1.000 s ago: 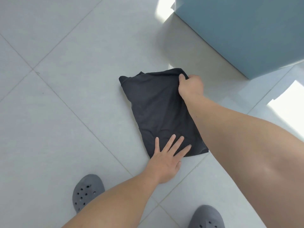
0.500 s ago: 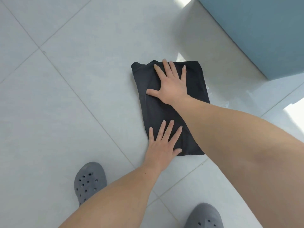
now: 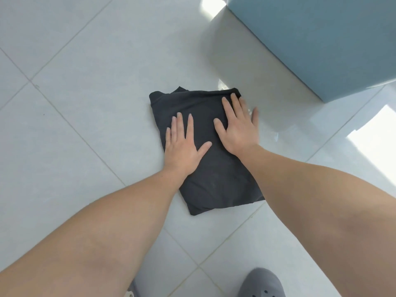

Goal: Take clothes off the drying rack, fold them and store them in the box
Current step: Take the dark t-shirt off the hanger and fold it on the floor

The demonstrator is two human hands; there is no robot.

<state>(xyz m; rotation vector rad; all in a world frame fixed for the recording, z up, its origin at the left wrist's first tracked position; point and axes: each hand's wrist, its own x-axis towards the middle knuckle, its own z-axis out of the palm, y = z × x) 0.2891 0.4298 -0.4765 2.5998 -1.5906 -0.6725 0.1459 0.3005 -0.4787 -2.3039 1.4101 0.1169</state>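
Note:
A dark grey garment (image 3: 216, 181) lies folded into a rough rectangle on the pale tiled floor. My left hand (image 3: 182, 146) lies flat on its left side with straight fingers pointing away from me. My right hand (image 3: 237, 127) lies flat on its right side, the outer fingers reaching over the garment's right edge onto the floor. Neither hand grips the cloth. The light blue box (image 3: 321, 39) stands at the upper right, apart from the garment; only its side wall shows. The drying rack is out of view.
A grey perforated clog (image 3: 260, 284) shows at the bottom edge on the right, and the tip of another (image 3: 129, 293) at the bottom left under my forearm. Bright sun patches (image 3: 372, 136) fall on the floor at right.
One second ago my right hand gripped the garment's far corner; it then let go and flattened on the cloth. My left hand slid up the garment, and both now lie side by side.

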